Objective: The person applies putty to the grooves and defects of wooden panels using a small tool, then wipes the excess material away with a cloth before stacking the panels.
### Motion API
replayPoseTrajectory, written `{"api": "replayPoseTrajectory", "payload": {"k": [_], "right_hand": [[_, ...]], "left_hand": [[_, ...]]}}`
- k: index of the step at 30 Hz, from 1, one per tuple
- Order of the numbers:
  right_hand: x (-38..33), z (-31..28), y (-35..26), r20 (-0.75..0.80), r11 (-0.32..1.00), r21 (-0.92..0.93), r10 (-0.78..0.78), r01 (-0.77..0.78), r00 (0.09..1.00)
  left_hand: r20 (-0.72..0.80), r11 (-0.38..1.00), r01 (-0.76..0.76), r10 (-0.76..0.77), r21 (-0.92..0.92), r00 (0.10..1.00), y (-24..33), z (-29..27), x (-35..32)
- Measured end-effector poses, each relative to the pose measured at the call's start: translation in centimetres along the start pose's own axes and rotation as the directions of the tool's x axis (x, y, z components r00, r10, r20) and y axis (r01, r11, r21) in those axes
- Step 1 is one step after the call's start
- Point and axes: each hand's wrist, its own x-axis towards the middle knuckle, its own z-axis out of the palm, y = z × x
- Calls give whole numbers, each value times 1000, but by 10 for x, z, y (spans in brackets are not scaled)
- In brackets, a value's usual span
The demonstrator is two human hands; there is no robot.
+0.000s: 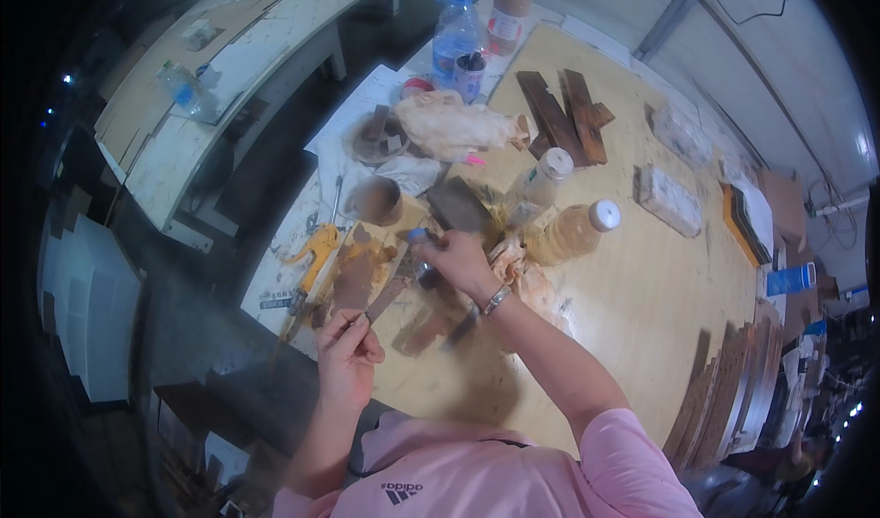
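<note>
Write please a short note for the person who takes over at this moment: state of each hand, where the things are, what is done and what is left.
Left hand: shut, pinching the near end of a thin wood strip that lies slanted over the workbench.
Right hand: shut in a grip on a small bottle with a blue cap, held at the strip's far end.
Nearby: stained rag beside the right hand, two white-capped bottles behind it, brown stain patches on the bench.
Done: cannot tell how far the strip is coated.
Left: dark strips lie stacked at the right edge.
</note>
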Motion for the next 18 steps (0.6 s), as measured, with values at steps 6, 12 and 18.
{"api": "replayPoseTrajectory", "payload": {"k": [6,12,18], "right_hand": [[-21,-2,-1,-20,1000,20,1,-1,1000],[-69,-31,4,-386,980,-46,-197,195,901],[-218,-84,72,-619,977,112,-74,181,782]], "left_hand": [[107,999,7,-12,54,994,-3,1,-19],[182,983,145,-164,112,970,-11,24,-36],[432,903,357,-428,239,794,-66,54,-51]]}}
